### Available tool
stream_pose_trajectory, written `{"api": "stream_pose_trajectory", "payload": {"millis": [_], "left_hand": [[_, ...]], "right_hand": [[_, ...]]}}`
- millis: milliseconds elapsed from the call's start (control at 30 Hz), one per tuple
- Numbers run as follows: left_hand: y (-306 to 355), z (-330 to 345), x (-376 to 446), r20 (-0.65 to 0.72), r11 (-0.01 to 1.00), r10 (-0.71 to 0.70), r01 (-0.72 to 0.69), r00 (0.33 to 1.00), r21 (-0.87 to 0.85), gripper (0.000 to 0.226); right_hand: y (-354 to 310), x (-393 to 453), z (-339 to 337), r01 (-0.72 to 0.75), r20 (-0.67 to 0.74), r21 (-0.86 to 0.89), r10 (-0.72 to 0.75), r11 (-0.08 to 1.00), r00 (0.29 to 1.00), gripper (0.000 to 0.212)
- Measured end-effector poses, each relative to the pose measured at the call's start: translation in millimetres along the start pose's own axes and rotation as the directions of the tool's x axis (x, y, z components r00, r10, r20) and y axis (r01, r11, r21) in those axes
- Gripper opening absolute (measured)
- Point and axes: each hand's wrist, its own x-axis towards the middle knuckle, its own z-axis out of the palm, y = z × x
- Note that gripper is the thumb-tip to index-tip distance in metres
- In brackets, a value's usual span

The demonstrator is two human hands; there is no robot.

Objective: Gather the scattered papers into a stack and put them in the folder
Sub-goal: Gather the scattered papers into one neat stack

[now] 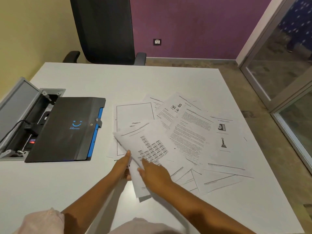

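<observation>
Papers are lying fanned across the tabletop, right of the closed black folder. Left hand is pinching a lifted sheet's near-left edge; right hand is resting flat on it. Sheets look light, floppy, slippery; edges suit gripping.

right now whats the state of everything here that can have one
folder: shut, flat on the table
papers: scattered, overlapping, not yet stacked
lifted sheets: raised at their left edge
left hand: holds the lifted sheets' edge
right hand: open, resting on the sheets
cable box lid: open
chair: pushed in, unoccupied
</observation>
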Motion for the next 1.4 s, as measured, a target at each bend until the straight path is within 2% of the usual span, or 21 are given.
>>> {"api": "stream_pose_trajectory", "payload": {"millis": [100, 167, 267, 367, 433, 533, 600, 733, 833, 933, 1000, 1067, 1133, 1300, 1400], "left_hand": [[3, 5, 0, -0.007, 0.999, 0.008, -0.008, 1.000, -0.032, 0.043], [2, 8, 3, -0.039, 0.999, 0.034, -0.034, 0.999, -0.008, 0.033], [6, 8, 6, -0.077, 0.996, 0.076, -0.072, 0.994, 0.050, 0.033], [20, 8, 5, -0.061, 0.984, 0.143, -0.136, 0.988, 0.112, 0.037], [33, 9, 2, -0.004, 0.972, 0.201, -0.199, 0.980, 0.129, 0.036], [54, 10, -6, 0.097, 0.956, 0.281, -0.287, 0.955, 0.054, 0.026], [68, 11, -12, 0.134, 0.951, 0.307, -0.310, 0.942, 0.002, 0.023], [88, 13, -21, 0.190, 0.929, 0.369, -0.356, 0.910, -0.104, 0.027], [97, 16, -27, 0.196, 0.909, 0.411, -0.382, 0.891, -0.170, 0.035], [98, 19, -32, 0.162, 0.888, 0.440, -0.401, 0.883, -0.226, 0.035], [97, 21, -35, 0.166, 0.877, 0.464, -0.425, 0.870, -0.224, 0.034], [98, 24, -40, 0.182, 0.870, 0.485, -0.451, 0.855, -0.198, 0.032], [101, 28, -43, 0.172, 0.848, 0.524, -0.491, 0.834, -0.199, 0.032], [118, 39, -52, 0.157, 0.783, 0.614, -0.571, 0.774, -0.246, 0.029], [126, 41, -55, 0.140, 0.758, 0.646, -0.609, 0.751, -0.234, 0.028]], "right_hand": [[7, -1, -2, -0.007, 0.062, 0.123, -0.001, 0.992, 0.998, 0.063], [17, -1, -4, -0.029, 0.050, 0.197, 0.019, 0.980, 0.999, 0.062], [38, -3, -12, -0.034, -0.053, 0.258, 0.049, 0.966, 0.997, 0.052], [65, -5, -29, -0.020, -0.233, 0.248, 0.079, 0.968, 0.969, 0.049], [87, -4, -47, -0.076, -0.348, 0.253, 0.164, 0.965, 0.923, 0.054], [114, -3, -82, -0.137, -0.387, 0.416, 0.312, 0.899, 0.868, 0.068], [123, -3, -103, -0.098, -0.391, 0.529, 0.344, 0.843, 0.854, 0.075], [117, -6, -133, 0.118, -0.465, 0.602, 0.226, 0.790, 0.856, 0.076], [108, -9, -143, 0.201, -0.482, 0.650, 0.193, 0.733, 0.855, 0.064], [102, -12, -137, 0.252, -0.506, 0.671, 0.182, 0.697, 0.843, 0.029], [101, -14, -129, 0.269, -0.531, 0.695, 0.225, 0.667, 0.817, 0.022], [100, -16, -122, 0.273, -0.525, 0.764, 0.316, 0.585, 0.790, 0.027], [97, -16, -119, 0.257, -0.484, 0.825, 0.395, 0.504, 0.781, 0.049], [86, -23, -127, 0.305, -0.481, 0.855, 0.420, 0.419, 0.770, 0.083], [81, -26, -132, 0.369, -0.514, 0.844, 0.389, 0.389, 0.765, 0.060]]}}
